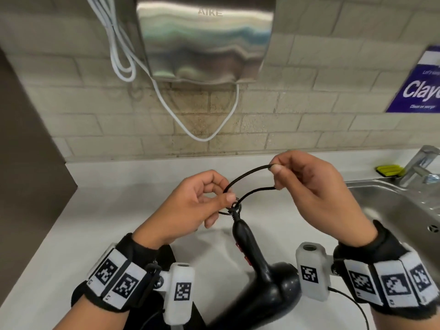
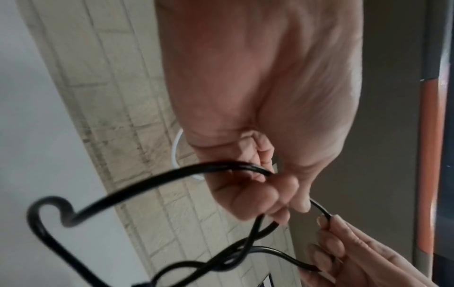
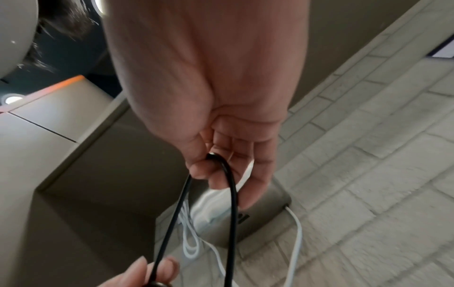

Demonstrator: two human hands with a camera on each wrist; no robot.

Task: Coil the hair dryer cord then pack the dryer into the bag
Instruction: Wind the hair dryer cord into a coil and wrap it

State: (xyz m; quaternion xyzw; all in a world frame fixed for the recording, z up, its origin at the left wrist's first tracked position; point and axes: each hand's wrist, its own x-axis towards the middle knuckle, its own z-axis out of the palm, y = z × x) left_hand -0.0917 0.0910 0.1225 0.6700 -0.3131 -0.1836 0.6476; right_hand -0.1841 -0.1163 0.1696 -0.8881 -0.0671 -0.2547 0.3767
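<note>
Closest to me, down between my wrists, is the hair dryer (image 1: pixel 266 279): black, glossy, lying on the white counter (image 1: pixel 71 222) with its handle pointing away from me toward my hands. I'd guess the body is the heavy part and a bit slick, so when it's time to move it I'd grab the handle, not the barrel.

The cord (image 1: pixel 247 173) is thin, black and springy-looking. It holds a bow shape between my hands instead of flopping, so I expect it'll try to unwind if I let go. My left hand (image 1: pixel 190 208) is curled around it, thumb and fingers pinching it right above where it leaves the handle. My right hand (image 1: pixel 307 184) is pinching the far end of a loop, two strands running back to the left. In the left wrist view the cord (image 2: pixel 137 186) crosses over itself below my fingers (image 2: pixel 277 196), and there's a kinked bend further out, so it's got some memory in it. Best to hold at the crossing point and feed loops in from the right.

Stuff I can't really tell: the plug isn't visible anywhere, and how much cord is left is hidden. There's something dark under my left wrist that could be the bag, but it's mostly covered and cut off by the frame edge. The dryer's nozzle end is also cut off.
</note>
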